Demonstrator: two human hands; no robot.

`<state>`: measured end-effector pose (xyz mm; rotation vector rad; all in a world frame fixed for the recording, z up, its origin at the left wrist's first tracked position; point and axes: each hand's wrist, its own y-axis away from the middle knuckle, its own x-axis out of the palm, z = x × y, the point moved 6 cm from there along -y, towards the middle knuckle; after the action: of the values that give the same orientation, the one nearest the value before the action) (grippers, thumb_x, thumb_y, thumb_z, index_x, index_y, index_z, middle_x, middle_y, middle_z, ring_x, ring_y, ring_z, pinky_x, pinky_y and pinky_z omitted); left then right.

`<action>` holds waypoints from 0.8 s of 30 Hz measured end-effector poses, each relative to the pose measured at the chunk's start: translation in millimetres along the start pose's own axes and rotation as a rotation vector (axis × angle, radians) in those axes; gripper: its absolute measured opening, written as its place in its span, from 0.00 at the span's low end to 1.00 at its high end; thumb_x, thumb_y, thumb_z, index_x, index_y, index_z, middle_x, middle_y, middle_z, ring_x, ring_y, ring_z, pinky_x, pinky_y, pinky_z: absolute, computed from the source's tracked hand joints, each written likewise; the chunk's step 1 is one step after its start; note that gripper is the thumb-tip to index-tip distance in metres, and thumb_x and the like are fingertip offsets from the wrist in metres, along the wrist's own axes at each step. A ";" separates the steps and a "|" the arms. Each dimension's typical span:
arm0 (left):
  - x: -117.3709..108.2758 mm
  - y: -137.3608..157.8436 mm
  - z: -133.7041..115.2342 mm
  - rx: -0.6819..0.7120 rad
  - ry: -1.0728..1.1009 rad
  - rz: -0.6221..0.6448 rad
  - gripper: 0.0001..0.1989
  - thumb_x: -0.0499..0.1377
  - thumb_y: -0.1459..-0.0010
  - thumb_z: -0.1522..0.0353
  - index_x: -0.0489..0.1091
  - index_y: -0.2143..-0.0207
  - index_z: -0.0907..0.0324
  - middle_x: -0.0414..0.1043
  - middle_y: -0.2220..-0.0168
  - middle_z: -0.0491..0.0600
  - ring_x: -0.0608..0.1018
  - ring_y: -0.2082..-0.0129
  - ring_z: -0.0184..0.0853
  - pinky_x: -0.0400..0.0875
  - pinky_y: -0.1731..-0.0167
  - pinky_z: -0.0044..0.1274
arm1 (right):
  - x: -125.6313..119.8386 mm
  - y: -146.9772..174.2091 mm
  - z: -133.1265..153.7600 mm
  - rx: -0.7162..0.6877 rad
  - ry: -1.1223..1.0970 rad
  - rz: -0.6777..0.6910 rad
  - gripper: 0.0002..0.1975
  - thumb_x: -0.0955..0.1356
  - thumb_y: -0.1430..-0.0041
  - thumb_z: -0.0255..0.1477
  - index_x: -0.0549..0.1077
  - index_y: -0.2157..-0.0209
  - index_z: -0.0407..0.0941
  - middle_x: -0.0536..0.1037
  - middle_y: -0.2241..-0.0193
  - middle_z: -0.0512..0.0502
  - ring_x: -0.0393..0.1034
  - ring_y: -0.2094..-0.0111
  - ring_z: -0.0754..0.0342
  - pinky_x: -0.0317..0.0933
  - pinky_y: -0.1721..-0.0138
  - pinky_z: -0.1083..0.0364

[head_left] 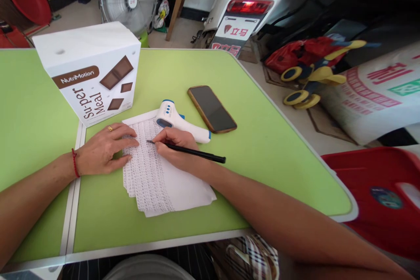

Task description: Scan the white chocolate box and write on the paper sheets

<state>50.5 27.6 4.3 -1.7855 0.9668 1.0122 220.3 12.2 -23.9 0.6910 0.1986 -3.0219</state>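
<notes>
My right hand [179,146] is closed around a black pen [200,153], its tip at the written part of a paper sheet [183,188]. Columns of small handwriting cover the left part of the sheet, while its right part is blank. Several sheets seem to lie stacked with uneven edges. My left hand [106,148] lies flat with fingers spread, the fingertips on the left edge of the paper. Just beyond my right hand, a white infrared thermometer [183,124] with blue buttons lies partly on the paper. A dark-screened phone [213,108] rests to its right.
A white NutriMotion box [92,74] stands upright behind my left hand on the green table [262,170]. Beyond the table are a floor fan [129,0] and a white scooter [246,4]. A red plastic chair [367,183] stands by the right edge.
</notes>
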 end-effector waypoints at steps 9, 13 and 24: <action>-0.4 -0.6 0.3 -0.008 -0.005 0.016 0.15 0.53 0.38 0.68 0.69 0.50 0.62 0.68 0.51 0.57 0.69 0.49 0.44 0.67 0.48 0.39 | 1.3 -2.3 -2.4 -0.002 0.044 0.031 0.03 0.65 0.55 0.23 0.71 0.77 0.45 0.73 0.81 0.53 0.64 0.79 0.60 0.56 0.78 0.59; -0.3 -0.3 -0.4 0.009 -0.013 0.009 0.15 0.53 0.38 0.68 0.69 0.51 0.62 0.68 0.51 0.58 0.69 0.50 0.44 0.67 0.48 0.39 | 2.1 -1.3 -0.5 -0.048 0.032 0.029 0.03 0.65 0.55 0.23 0.70 0.77 0.44 0.71 0.82 0.54 0.61 0.80 0.61 0.55 0.79 0.59; 0.1 -0.6 -0.2 0.002 -0.006 0.010 0.14 0.53 0.38 0.68 0.69 0.51 0.61 0.68 0.51 0.57 0.69 0.50 0.43 0.67 0.48 0.39 | 1.4 -0.2 2.2 -0.058 -0.021 0.086 0.01 0.66 0.53 0.27 0.68 0.76 0.44 0.71 0.81 0.53 0.61 0.80 0.61 0.56 0.78 0.59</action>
<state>51.1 27.6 4.4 -1.7767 0.9737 1.0217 218.1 12.2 -22.5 0.6456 0.2482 -2.9279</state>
